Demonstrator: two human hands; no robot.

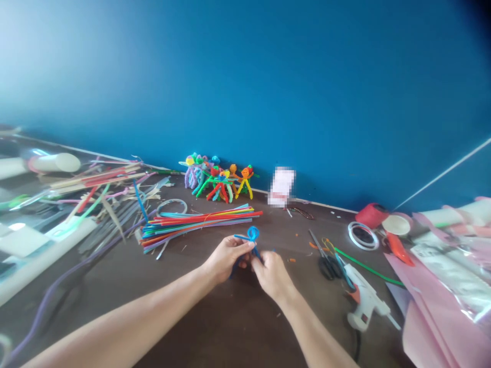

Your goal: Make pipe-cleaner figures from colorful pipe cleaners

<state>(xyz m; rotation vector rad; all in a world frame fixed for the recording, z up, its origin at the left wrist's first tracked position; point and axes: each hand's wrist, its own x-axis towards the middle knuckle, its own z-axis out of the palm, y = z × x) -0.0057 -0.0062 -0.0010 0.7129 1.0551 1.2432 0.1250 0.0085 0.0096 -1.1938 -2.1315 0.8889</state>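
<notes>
A blue pipe cleaner [253, 234], coiled into a small round loop at its top, stands up between my two hands. My left hand [229, 257] pinches it just under the loop, thumb on top, and one straight end juts out to the left. Lower down, my right hand [269, 271] grips the same blue pipe cleaner with closed fingers. My palms hide most of its lower part. Just beyond my left hand lies a bundle of coloured pipe cleaners [199, 221]. Farther back, several small pipe-cleaner figures [222, 179] stand against the blue wall.
On the right lie scissors [326, 259], a white glue gun [367, 299], a tape roll [362, 235] and pink sheets [433, 312]. Loose pipe cleaners and strips [103, 199] crowd the left. A blurred white card [282, 186] leans near the wall [268, 92].
</notes>
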